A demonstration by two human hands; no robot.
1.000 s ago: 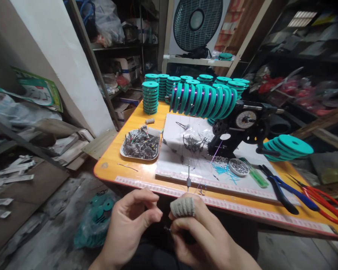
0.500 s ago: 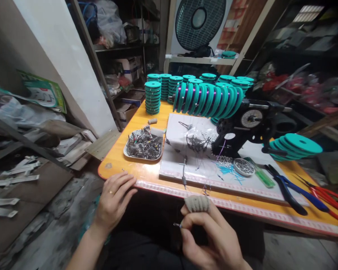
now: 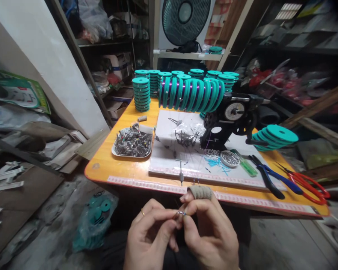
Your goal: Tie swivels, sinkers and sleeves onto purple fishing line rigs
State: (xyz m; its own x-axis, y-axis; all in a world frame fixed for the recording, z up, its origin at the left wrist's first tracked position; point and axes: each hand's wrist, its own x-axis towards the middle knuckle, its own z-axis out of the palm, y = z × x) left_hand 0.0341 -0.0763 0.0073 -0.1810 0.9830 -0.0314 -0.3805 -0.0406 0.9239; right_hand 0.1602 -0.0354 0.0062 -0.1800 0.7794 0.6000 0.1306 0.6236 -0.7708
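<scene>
Left hand: the left hand [image 3: 150, 236] sat at the lower middle of the frame, below the table edge, with a gold ring on one finger; its thumb and forefinger were pinched narrowly on the small metal swivel piece [image 3: 181, 213].
Right hand: the right hand [image 3: 208, 234] lay just right of the left one, touching it at the fingertips; its thumb and forefinger were also closed on the same small metal piece, and a grey ribbed cloth sleeve [image 3: 199, 192] covered one raised fingertip.
Small piece: it was held between both hands in the lower centre, in front of and below the near rim of the orange table; its finer detail was too small to tell.
Table: the orange-topped wooden table [image 3: 121, 170] filled the middle of the frame, with a pale measuring strip along its near edge.
White board: a white flat work board [image 3: 169, 165] lay at the table's centre, scattered with small dark wire bits.
Tray: a shallow metal tray of dark small parts [image 3: 133, 143] stood just left of the board.
Spools: stacks of teal round plastic spools [image 3: 141, 93] stood at the table's far side, and a row of teal spools wound with purple line [image 3: 191, 94] ran beside them.
Winder: a black winding machine with a round dial [image 3: 233, 118] stood at centre right.
Tools: blue-handled pliers [image 3: 273, 178] and red-handled scissors [image 3: 310, 183] lay near the right end.
</scene>
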